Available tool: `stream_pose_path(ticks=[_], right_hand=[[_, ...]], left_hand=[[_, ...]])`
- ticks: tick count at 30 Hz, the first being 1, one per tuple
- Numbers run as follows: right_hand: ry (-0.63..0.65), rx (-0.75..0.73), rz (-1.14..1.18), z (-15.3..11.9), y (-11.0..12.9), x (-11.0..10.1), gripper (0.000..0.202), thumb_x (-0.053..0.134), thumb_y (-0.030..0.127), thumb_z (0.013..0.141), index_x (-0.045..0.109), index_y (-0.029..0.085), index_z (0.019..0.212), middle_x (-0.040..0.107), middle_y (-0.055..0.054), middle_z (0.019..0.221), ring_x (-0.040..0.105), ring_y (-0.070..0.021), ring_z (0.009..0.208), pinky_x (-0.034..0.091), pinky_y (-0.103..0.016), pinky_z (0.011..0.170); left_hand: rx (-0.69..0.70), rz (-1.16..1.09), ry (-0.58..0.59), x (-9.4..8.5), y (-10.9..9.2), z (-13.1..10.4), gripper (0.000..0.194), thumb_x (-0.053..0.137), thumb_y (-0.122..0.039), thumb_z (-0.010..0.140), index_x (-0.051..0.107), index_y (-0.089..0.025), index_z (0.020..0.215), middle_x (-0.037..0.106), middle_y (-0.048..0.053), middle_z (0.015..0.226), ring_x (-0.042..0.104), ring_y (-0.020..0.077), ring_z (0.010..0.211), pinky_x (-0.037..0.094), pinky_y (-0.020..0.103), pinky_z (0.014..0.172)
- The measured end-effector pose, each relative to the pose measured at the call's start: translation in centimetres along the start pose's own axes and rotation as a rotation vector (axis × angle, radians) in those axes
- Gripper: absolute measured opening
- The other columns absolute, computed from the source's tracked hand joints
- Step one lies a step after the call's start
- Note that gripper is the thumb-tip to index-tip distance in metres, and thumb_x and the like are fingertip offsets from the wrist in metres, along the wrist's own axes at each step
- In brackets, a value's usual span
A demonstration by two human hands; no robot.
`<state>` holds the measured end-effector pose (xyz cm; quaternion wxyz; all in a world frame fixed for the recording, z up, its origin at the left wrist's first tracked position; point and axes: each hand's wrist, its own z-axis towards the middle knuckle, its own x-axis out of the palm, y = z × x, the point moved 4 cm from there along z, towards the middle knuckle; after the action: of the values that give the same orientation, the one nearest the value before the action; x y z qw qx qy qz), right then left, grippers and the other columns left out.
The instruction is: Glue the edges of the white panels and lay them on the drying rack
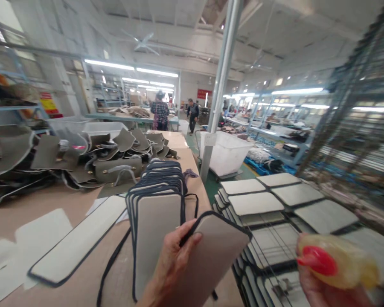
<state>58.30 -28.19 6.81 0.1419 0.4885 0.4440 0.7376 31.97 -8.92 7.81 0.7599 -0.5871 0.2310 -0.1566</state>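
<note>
My left hand pinches the edge of a flat beige-grey panel with dark edging, thumb on its face. The panel is tilted, beside a row of similar dark-edged panels standing close together on the table. My right hand, at the lower right, is wrapped round a yellowish squeeze bottle with a red nozzle. The bottle is blurred by motion and held on its side over stacked pale panels. Some fingers of my right hand are hidden behind the bottle.
A long pale panel and white sheets lie on the brown table. Grey-green pieces are heaped at the back left. A metal post and a white bin stand beyond. Two people are farther back.
</note>
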Motion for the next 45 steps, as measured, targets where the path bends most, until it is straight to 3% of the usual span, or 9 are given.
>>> stream_pose_path(ticks=[3,7,12,17,24,32,38,45], right_hand=[[-0.106,-0.113,0.064,-0.4,4.4,1.1,0.032,0.067,0.044,0.083,0.068,0.03,0.111,0.069,-0.003,0.111,0.068,-0.0213,0.096,0.061,-0.03,0.078],[-0.08,-0.249,-0.006,-1.1,10.3,1.3,0.056,0.089,0.044,0.055,0.07,0.028,0.106,0.07,-0.007,0.108,0.068,-0.0266,0.094,0.061,-0.033,0.075],[-0.003,-0.283,-0.188,-2.7,14.9,-0.9,0.051,0.09,0.044,0.052,0.073,0.028,0.098,0.072,-0.006,0.099,0.07,-0.0241,0.083,0.06,-0.031,0.07],[-0.035,-0.294,-0.254,-4.4,16.9,-2.3,0.054,0.092,0.045,0.047,0.074,0.024,0.093,0.072,-0.006,0.091,0.069,-0.0238,0.076,0.06,-0.033,0.068],[-0.126,-0.27,-0.26,-5.3,17.5,-2.9,0.06,0.093,0.047,0.036,0.073,0.023,0.087,0.072,-0.006,0.082,0.068,-0.0247,0.069,0.059,-0.035,0.061],[-0.195,-0.26,-0.255,-4.9,16.8,-4.1,0.057,0.093,0.049,0.036,0.072,0.025,0.083,0.072,-0.005,0.086,0.068,-0.0253,0.073,0.058,-0.041,0.075],[-0.248,-0.242,-0.226,-4.3,16.1,-3.9,0.056,0.094,0.048,0.03,0.071,0.025,0.075,0.071,-0.002,0.075,0.066,-0.019,0.063,0.057,-0.029,0.061],[-0.267,-0.237,-0.234,-3.9,15.5,-3.6,0.052,0.093,0.046,0.029,0.071,0.025,0.07,0.07,-0.002,0.072,0.065,-0.0185,0.061,0.057,-0.028,0.06]], left_hand=[[0.031,0.031,0.533,4.1,-3.2,1.6,0.035,0.058,-0.042,0.086,0.074,-0.015,0.103,0.073,0.005,0.091,0.062,0.0193,0.083,0.046,0.022,0.071],[0.133,0.066,1.085,9.9,-6.9,3.2,0.033,0.061,-0.039,0.084,0.075,-0.013,0.097,0.07,0.002,0.079,0.059,0.0166,0.074,0.043,0.02,0.063],[0.25,0.092,1.474,15.8,-10.5,3.3,0.027,0.068,-0.034,0.08,0.076,-0.013,0.094,0.071,0.003,0.078,0.06,0.0176,0.072,0.046,0.022,0.065],[0.252,0.105,1.718,19.1,-12.4,2.0,0.025,0.069,-0.029,0.079,0.077,-0.014,0.097,0.075,0.007,0.092,0.066,0.0211,0.084,0.05,0.027,0.08],[0.183,0.092,1.896,21.0,-13.3,0.3,0.026,0.071,-0.023,0.076,0.077,-0.015,0.099,0.076,0.004,0.095,0.068,0.0214,0.09,0.05,0.028,0.086],[0.154,0.096,1.902,20.6,-13.9,0.2,0.031,0.076,-0.029,0.073,0.078,-0.013,0.098,0.077,0.007,0.094,0.069,0.023,0.09,0.051,0.029,0.087],[0.132,0.101,1.909,20.2,-13.5,0.4,0.032,0.076,-0.026,0.073,0.077,-0.012,0.101,0.076,0.007,0.098,0.068,0.0226,0.094,0.051,0.027,0.087],[0.136,0.097,1.88,19.8,-13.1,1.2,0.033,0.077,-0.029,0.071,0.077,-0.011,0.099,0.077,0.007,0.094,0.068,0.022,0.089,0.051,0.025,0.085]])
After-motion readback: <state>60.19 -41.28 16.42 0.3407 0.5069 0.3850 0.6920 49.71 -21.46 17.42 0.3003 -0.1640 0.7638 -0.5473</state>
